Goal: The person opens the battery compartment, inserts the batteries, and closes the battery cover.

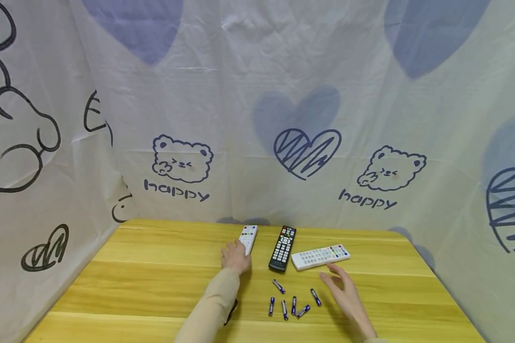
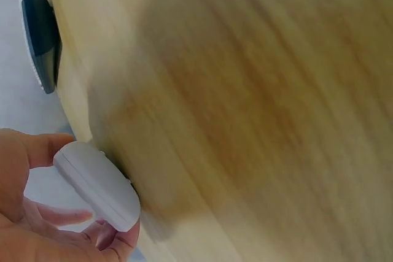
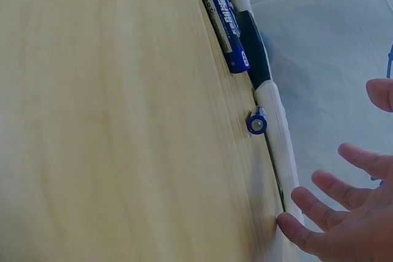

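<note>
Wood-grain tabletop [image 1: 154, 267], yellowish, grain running crosswise. Toward the far edge, three remotes: left white remote [image 1: 250, 236], slanted — on the wood or just above it, cannot tell; black remote [image 1: 283, 248], flat, buttons up, slanted likewise; right white remote [image 1: 320, 257], buttons up, lying more crosswise. Nearer, six blue batteries — one [image 1: 278, 286] below the black remote, one [image 1: 315, 297] off right, four [image 1: 285, 309] loosely grouped, all on their sides.

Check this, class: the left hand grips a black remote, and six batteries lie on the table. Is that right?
The colour is wrong: the left hand grips a white remote, as the left wrist view shows. Six batteries do lie on the table.
</note>
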Available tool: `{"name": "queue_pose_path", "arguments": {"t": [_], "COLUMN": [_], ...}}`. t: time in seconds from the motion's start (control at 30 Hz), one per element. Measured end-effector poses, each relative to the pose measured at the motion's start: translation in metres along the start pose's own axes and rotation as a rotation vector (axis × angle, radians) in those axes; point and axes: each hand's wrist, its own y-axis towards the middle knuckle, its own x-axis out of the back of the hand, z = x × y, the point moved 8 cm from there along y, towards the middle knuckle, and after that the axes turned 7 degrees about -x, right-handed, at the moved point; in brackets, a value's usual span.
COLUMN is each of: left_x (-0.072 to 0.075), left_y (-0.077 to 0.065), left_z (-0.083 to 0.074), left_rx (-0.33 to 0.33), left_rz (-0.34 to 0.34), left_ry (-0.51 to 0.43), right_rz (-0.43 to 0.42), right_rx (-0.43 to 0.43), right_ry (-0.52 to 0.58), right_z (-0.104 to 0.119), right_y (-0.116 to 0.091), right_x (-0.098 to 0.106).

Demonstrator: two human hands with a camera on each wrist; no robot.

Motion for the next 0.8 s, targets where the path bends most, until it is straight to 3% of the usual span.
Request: {"name": "queue_pose_path", "arguments": {"t": [0.33,0.8], "left_x": [0.007,0.030], "left_y": [-0.003,-0.019], "left_z": [0.009,0.004], "left_rx": [0.006,-0.113], "left_rz": [-0.012,-0.034], "left_ry": [-0.184,-0.523], "right_rz": [0.008,0.022], "right_rx": [-0.011,-0.003], "right_ry": [0.006,0.017], "right_z": [0.002,0.004], "right_y": [-0.001,-0.002], "right_x": [-0.002,-0.007]}}
